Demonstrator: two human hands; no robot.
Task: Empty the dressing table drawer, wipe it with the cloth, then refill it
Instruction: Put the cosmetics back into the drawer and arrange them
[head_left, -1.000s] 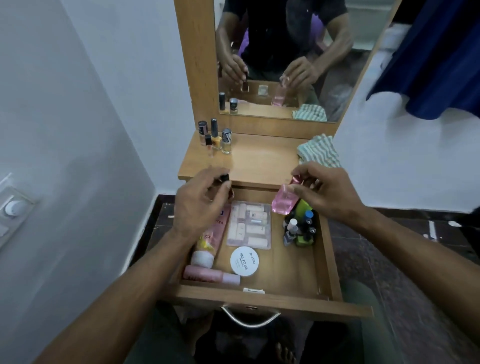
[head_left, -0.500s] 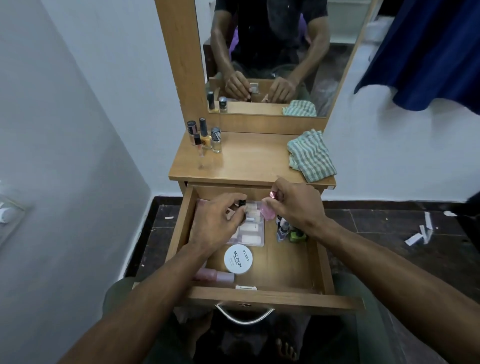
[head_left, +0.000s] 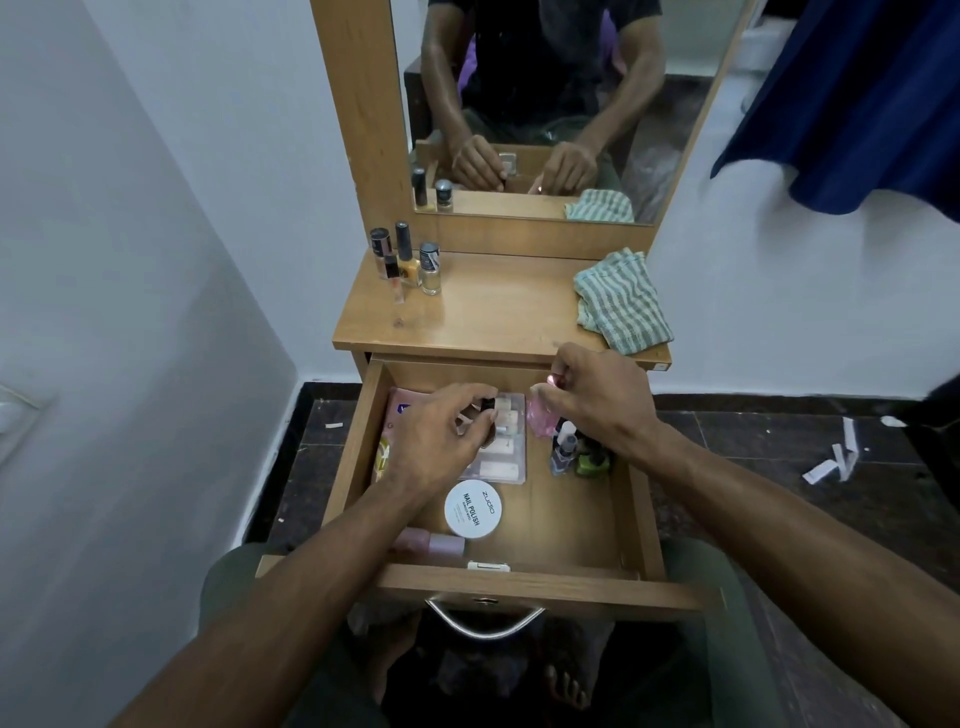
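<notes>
The wooden drawer (head_left: 636, 499) is pulled out under the dressing table top (head_left: 483, 317). My left hand (head_left: 436, 441) pinches a small black-capped bottle (head_left: 487, 404) over a clear case of small bottles (head_left: 506, 460). My right hand (head_left: 592, 395) holds a pink bottle (head_left: 540, 415) by its cap at the drawer's back right. In the drawer lie a white round nail polish remover tub (head_left: 472, 508), a pink tube (head_left: 434, 544) and several small bottles (head_left: 576, 452). A green striped cloth (head_left: 621, 301) lies on the table top at the right.
Several nail polish bottles (head_left: 408, 262) stand at the table top's back left, below the mirror (head_left: 550, 104). A white wall is close on the left. A blue cloth (head_left: 852, 98) hangs at the upper right. Paper scraps (head_left: 831, 460) lie on the dark floor.
Both hands have come down from table-top height into the drawer, each still with its bottle. The view has tilted up and drawn back.
</notes>
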